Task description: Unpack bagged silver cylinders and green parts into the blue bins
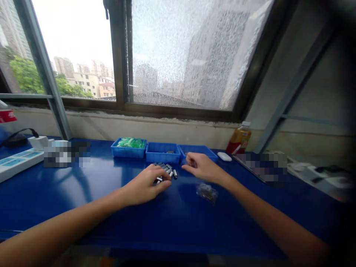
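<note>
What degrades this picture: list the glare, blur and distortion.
Head view: the left window pane is washed out to near white. Head view: pale reflections streak the left of the blue table. Head view: the contents of the clear bag look soft. Head view: the right edge falls dark and smeared. Head view: blocky pixelation hides patches on both sides.

Tabletop [111,218] dk. blue w/ pale glare; bins [163,158] brighter blue, L one w/ green & whitish pcs. [130,142]. Small parts [175,173] silver-grey & blk. Bottle [241,139] amber w/ dk. red & a wht. cap. Power strip [16,164] wht. w/ lt. blue panels. Window frame [120,55] dk. brown, R pane [178,48] speckled grey-wht.
</note>
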`<state>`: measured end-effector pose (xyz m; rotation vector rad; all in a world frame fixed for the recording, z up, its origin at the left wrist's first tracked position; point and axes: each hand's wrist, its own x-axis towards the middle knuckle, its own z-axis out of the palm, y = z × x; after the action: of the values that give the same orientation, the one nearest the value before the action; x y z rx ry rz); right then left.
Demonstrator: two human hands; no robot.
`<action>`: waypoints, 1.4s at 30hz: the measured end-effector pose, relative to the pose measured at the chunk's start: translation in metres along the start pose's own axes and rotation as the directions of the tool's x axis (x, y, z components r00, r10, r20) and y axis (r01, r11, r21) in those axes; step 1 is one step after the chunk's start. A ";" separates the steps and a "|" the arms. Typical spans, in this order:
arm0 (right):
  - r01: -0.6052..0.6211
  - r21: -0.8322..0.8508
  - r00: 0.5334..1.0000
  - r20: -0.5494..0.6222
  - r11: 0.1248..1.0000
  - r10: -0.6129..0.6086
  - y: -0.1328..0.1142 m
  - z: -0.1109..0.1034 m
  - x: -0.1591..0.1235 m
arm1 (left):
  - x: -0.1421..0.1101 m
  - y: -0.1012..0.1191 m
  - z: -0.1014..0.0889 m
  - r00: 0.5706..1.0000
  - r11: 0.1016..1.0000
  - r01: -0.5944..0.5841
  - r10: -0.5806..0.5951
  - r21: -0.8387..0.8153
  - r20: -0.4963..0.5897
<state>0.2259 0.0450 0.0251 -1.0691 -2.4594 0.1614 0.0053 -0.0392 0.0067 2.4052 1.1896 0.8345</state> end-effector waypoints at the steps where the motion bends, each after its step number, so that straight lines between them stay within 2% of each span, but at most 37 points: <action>1: 0.038 0.000 0.998 -0.042 0.999 -0.038 -0.012 0.004 0.002 | 0.001 0.001 -0.001 0.999 0.994 0.053 -0.053 -0.092 -0.002; 4: 0.242 0.026 0.968 -0.079 0.970 -0.239 -0.046 0.017 0.005 | 0.005 0.000 -0.005 0.982 0.909 0.181 -0.186 -0.377 0.021; 6: 0.328 0.031 0.939 -0.120 0.944 -0.322 -0.059 0.024 0.004 | 0.006 0.000 -0.007 0.969 0.828 0.229 -0.242 -0.511 0.043; 9: 0.346 0.054 0.925 -0.185 0.937 -0.331 -0.062 0.030 0.000 | 0.007 -0.003 -0.007 0.952 0.748 0.290 -0.288 -0.597 0.102; 12: 0.330 0.143 0.933 -0.204 0.933 -0.298 -0.059 0.030 -0.007 | 0.008 -0.009 -0.005 0.951 0.756 0.295 -0.289 -0.584 0.106; 13: 0.313 0.176 0.938 -0.215 0.933 -0.273 -0.058 0.029 -0.009 | 0.008 -0.010 -0.004 0.958 0.789 0.267 -0.280 -0.554 0.064; 15: 0.248 0.244 0.953 -0.237 0.938 -0.190 -0.059 0.026 -0.012 | 0.008 -0.013 -0.004 0.970 0.898 0.164 -0.222 -0.408 -0.098; 17: 0.156 0.340 0.976 -0.197 0.927 -0.092 -0.061 0.024 -0.012 | 0.006 -0.013 -0.006 0.964 0.988 0.035 -0.073 -0.150 -0.256; 18: 0.105 0.412 0.989 -0.142 0.905 -0.050 -0.061 0.024 -0.011 | 0.005 -0.012 -0.007 0.957 1.000 -0.024 0.019 -0.016 -0.289; 19: 0.053 0.494 0.997 -0.072 0.868 -0.020 -0.061 0.024 -0.010 | 0.003 -0.010 -0.008 0.952 0.992 -0.078 0.103 0.097 -0.288; 21: -0.039 0.631 0.999 0.054 0.775 0.005 -0.060 0.026 -0.007 | 0.001 -0.007 -0.010 0.953 0.958 -0.159 0.212 0.237 -0.218; 23: -0.077 0.693 0.995 0.096 0.717 0.014 -0.060 0.029 -0.006 | 0.000 -0.004 -0.010 0.961 0.941 -0.178 0.229 0.287 -0.155; 24: -0.072 0.693 0.996 0.081 0.717 0.021 -0.059 0.031 -0.007 | 0.000 -0.002 -0.009 0.968 0.946 -0.165 0.209 0.279 -0.136; 26: -0.018 0.635 1.000 -0.006 0.772 0.028 -0.059 0.033 -0.008 | 0.001 -0.001 -0.008 0.988 0.982 -0.087 0.106 0.168 -0.111; 28: 0.087 0.495 0.990 -0.143 0.864 -0.018 -0.060 0.034 -0.011 | 0.003 -0.001 -0.007 0.994 0.994 0.063 -0.070 -0.087 -0.084; 31: 0.243 0.278 0.947 -0.275 0.929 -0.166 -0.061 0.033 -0.015 | 0.006 -0.003 -0.007 0.957 0.845 0.245 -0.289 -0.475 -0.021; 33: 0.290 0.239 0.934 -0.284 0.927 -0.219 -0.063 0.032 -0.017 | 0.007 -0.006 -0.006 0.947 0.791 0.257 -0.321 -0.555 -0.019; 35: 0.293 0.267 0.937 -0.272 0.918 -0.219 -0.065 0.033 -0.017 | 0.008 -0.009 -0.006 0.951 0.831 0.219 -0.299 -0.512 -0.079; 37: 0.247 0.341 0.951 -0.264 0.907 -0.160 -0.066 0.035 -0.017 | 0.008 -0.011 -0.007 0.955 0.915 0.145 -0.230 -0.377 -0.190; 39: 0.176 0.442 0.963 -0.264 0.880 -0.060 -0.065 0.037 -0.015 | 0.006 -0.011 -0.007 0.955 0.986 0.028 -0.075 -0.167 -0.286; 42: 0.140 0.527 0.969 -0.248 0.838 -0.006 -0.063 0.038 -0.014 | 0.003 -0.010 -0.006 0.938 0.987 -0.121 0.147 0.101 -0.314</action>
<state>0.1757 -0.0059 0.0038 -0.6926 -2.0438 0.6292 -0.0034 -0.0310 0.0070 2.5053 1.1997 1.2852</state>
